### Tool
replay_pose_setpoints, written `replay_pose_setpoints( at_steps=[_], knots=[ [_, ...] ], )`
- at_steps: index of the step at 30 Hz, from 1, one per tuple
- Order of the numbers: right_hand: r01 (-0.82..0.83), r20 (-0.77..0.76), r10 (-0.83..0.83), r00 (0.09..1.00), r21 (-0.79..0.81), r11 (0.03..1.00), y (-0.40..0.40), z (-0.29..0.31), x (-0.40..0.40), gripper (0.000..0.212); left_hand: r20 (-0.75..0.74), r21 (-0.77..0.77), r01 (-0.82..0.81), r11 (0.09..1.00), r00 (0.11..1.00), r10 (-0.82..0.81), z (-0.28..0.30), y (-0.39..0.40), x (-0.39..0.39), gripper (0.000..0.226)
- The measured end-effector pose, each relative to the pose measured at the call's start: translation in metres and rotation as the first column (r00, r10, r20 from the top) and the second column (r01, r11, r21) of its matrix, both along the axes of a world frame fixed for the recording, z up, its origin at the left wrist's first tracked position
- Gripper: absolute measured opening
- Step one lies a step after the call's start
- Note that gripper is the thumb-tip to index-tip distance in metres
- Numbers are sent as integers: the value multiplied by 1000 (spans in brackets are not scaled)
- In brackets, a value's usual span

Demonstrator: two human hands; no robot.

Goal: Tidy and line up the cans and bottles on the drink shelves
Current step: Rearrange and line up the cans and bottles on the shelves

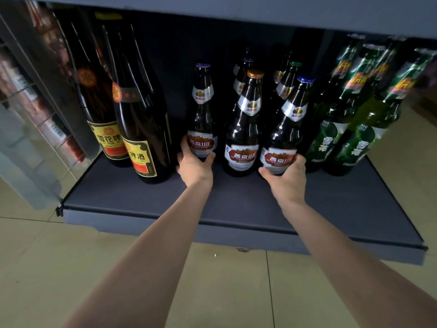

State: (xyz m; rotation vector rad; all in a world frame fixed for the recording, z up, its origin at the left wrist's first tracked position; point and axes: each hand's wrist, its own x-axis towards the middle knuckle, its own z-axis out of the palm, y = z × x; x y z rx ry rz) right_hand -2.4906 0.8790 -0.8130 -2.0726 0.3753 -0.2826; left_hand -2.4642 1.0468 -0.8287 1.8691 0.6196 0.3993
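Observation:
Three brown beer bottles with red-and-white labels stand in a front row on the dark bottom shelf (142, 200). My left hand (195, 165) grips the base of the left bottle (201, 114), which has a purple cap and stands a little further back. My right hand (287, 177) grips the base of the right bottle (289, 129), which has a blue cap. Between them the middle bottle (246, 124), gold-capped, stands untouched. More bottles of the same kind stand behind in the dark.
Two tall dark bottles with yellow labels (139, 110) stand at the left. Several green bottles (354, 119) lean in a group at the right. The shelf above (236, 10) hangs low over the caps. A glass door (28, 114) borders the left; tiled floor (118, 268) lies below.

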Motion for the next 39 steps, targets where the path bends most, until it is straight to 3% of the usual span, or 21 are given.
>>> replay_pose_setpoints(
  at_steps=[6,18,21,23,26,31,39],
  knots=[
    [170,65,-172,983,29,985,23,-5,6,79,2,-66,-18,998,1000,18,2,-7,24,80],
    [116,11,-116,993,-35,993,13,4,1,68,-1,-7,27,1000,1000,-27,4,4,40,85],
    [107,-7,-108,994,-38,993,11,5,1,66,20,-58,104,993,994,-103,14,10,47,97],
    [114,-12,-114,993,-35,993,12,5,0,66,11,-90,123,988,992,-123,20,10,50,94],
    [129,-10,-130,992,-41,991,15,4,-1,67,34,-50,66,997,997,-65,23,5,48,83],
    [158,-14,-159,987,-62,986,19,4,-2,68,131,106,29,994,990,-43,12,-1,14,85],
    [140,-47,-145,988,-103,985,14,13,-3,71,70,128,41,991,996,-50,8,0,-19,92]
  ],
)
